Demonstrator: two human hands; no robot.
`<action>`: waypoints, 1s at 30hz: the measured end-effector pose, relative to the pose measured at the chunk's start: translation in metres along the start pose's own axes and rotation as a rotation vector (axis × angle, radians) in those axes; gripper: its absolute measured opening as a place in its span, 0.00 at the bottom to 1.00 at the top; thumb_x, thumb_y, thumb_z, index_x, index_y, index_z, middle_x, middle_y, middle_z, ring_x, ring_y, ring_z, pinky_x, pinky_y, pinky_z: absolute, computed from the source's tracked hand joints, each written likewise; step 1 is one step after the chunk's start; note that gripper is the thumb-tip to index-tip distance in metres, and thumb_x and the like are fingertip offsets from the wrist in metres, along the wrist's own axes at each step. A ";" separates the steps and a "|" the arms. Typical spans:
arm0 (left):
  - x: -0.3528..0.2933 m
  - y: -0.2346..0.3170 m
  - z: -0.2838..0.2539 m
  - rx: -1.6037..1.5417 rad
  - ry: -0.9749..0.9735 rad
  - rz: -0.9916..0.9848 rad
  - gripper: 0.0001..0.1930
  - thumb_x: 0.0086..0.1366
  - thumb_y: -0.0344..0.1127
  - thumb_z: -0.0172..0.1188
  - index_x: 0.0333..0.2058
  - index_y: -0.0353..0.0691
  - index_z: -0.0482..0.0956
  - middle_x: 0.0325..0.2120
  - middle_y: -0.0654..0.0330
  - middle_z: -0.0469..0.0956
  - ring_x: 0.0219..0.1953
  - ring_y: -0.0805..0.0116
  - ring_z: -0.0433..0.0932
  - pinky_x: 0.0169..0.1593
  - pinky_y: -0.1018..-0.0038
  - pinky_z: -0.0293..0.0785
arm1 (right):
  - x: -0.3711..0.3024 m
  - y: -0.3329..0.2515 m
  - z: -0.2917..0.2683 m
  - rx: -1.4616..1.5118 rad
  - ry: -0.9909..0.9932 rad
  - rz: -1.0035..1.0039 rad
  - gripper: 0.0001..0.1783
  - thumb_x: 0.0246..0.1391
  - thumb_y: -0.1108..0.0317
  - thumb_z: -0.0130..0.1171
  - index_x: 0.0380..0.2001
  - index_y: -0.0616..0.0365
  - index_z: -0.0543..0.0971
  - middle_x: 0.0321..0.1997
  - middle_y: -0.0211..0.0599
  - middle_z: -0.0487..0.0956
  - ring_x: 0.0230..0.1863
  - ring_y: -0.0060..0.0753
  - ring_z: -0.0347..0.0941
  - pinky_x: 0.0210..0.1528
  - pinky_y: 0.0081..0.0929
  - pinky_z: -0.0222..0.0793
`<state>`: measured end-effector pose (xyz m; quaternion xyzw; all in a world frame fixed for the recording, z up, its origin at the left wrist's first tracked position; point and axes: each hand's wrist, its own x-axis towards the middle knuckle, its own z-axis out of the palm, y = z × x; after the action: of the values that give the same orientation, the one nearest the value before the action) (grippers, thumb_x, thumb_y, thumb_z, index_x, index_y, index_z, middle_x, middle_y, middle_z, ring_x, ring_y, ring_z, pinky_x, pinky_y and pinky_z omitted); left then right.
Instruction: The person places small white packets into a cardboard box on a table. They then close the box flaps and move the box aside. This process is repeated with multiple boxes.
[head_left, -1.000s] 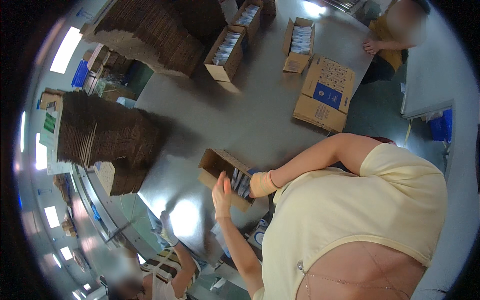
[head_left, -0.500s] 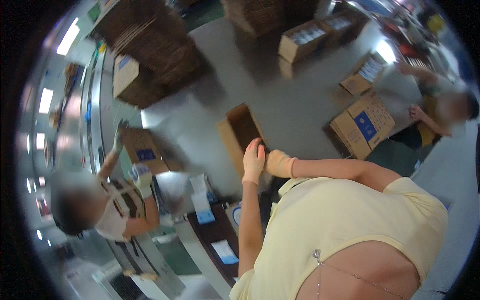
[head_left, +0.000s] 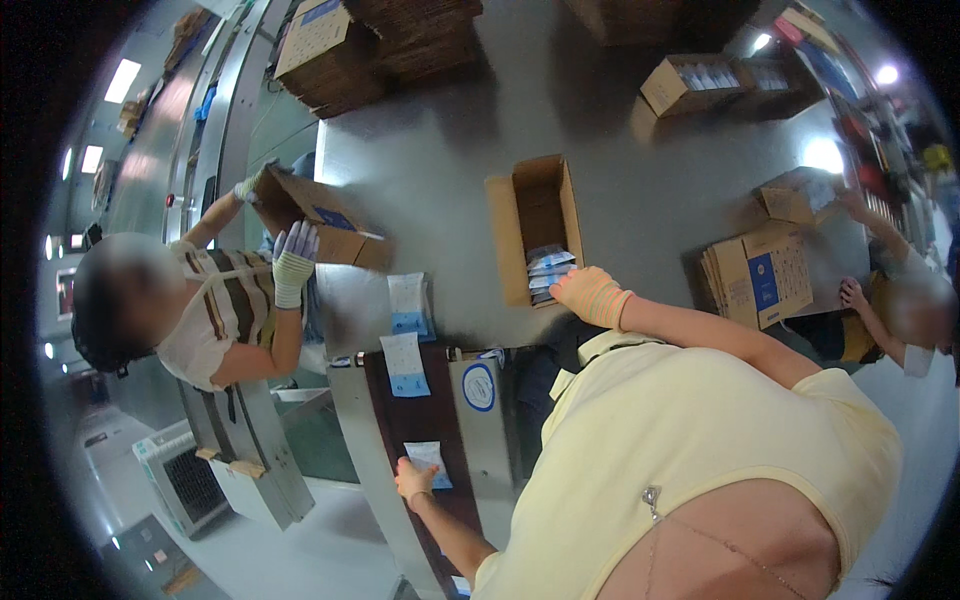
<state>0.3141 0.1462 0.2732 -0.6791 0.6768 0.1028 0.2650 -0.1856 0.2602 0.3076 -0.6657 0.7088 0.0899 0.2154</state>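
Your left hand [head_left: 414, 480] has dropped onto a small white-and-blue packet [head_left: 430, 463], fingers pinching it; your gloved right hand [head_left: 590, 295] grips packets [head_left: 548, 272] in the open carton [head_left: 530, 225].

Grey floor [head_left: 450, 160] reflecting ceiling lights [head_left: 122, 80]; stacks of flattened cardboard [head_left: 420, 35] standing along the far edge; a long metal conveyor frame [head_left: 225, 110] running leftward.
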 end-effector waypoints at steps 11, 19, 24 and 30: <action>0.154 0.179 -0.110 -0.842 0.146 0.529 0.23 0.64 0.45 0.56 0.45 0.26 0.72 0.41 0.43 0.76 0.41 0.54 0.75 0.47 0.64 0.68 | 0.003 -0.003 -0.005 0.022 -0.021 0.046 0.13 0.50 0.71 0.57 0.42 0.55 0.76 0.41 0.37 0.79 0.45 0.38 0.76 0.40 0.35 0.76; 0.205 0.275 -0.094 -0.691 -0.301 0.586 0.30 0.43 0.46 0.74 0.41 0.32 0.76 0.41 0.50 0.78 0.45 0.59 0.76 0.49 0.66 0.70 | -0.004 0.005 0.004 0.056 0.061 0.058 0.10 0.47 0.70 0.58 0.36 0.54 0.77 0.37 0.37 0.81 0.43 0.40 0.78 0.40 0.35 0.75; 0.116 0.391 -0.031 -0.574 0.160 0.744 0.18 0.54 0.42 0.63 0.39 0.36 0.75 0.38 0.53 0.78 0.39 0.58 0.77 0.44 0.66 0.72 | -0.005 0.012 0.011 0.048 0.097 0.025 0.09 0.49 0.67 0.56 0.35 0.52 0.77 0.35 0.32 0.79 0.41 0.37 0.77 0.37 0.35 0.75; 0.071 0.420 -0.080 -0.120 0.144 0.882 0.22 0.56 0.41 0.63 0.46 0.34 0.73 0.41 0.56 0.78 0.40 0.61 0.77 0.44 0.68 0.74 | -0.010 0.020 0.021 0.060 0.171 0.064 0.07 0.48 0.67 0.57 0.33 0.52 0.77 0.33 0.33 0.80 0.40 0.37 0.77 0.33 0.36 0.75</action>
<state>-0.1082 0.0689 0.2126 -0.3454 0.9111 0.1974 0.1080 -0.2008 0.2799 0.2896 -0.6412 0.7479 0.0183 0.1709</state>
